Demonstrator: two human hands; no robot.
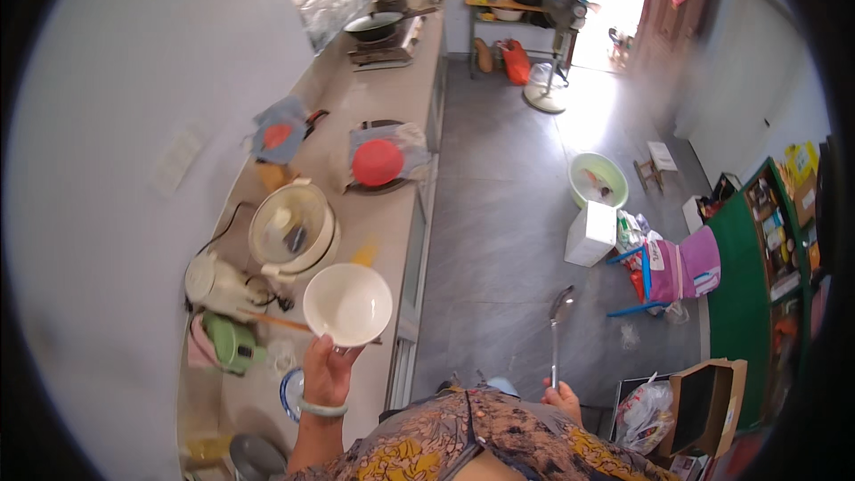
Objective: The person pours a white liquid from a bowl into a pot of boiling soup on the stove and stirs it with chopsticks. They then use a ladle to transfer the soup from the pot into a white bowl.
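Note:
My left hand [326, 374], with a pale bangle at the wrist, grips a white bowl [349, 304] over the counter's edge. The inside of the bowl faces up and looks bare. Brown chopsticks [277, 321] pass behind the bowl; whether my fingers hold them or they lie on the counter, I cannot tell. In my right hand [564, 401], low beside my body, a metal ladle [554, 347] points away over the floor. Beyond the bowl stands a cream electric pot [332, 240] under a clear lid [284, 214]. A blue-rimmed dish [291, 394] is partly hidden by my left wrist.
A cream kettle [212, 284] and a green appliance [230, 344] stand along the wall. Farther along the counter [347, 97] are a red bowl [377, 162] and a wok [374, 27] on a stove. On the floor are a foam box [592, 234], a green basin [624, 180] and a fan [551, 97].

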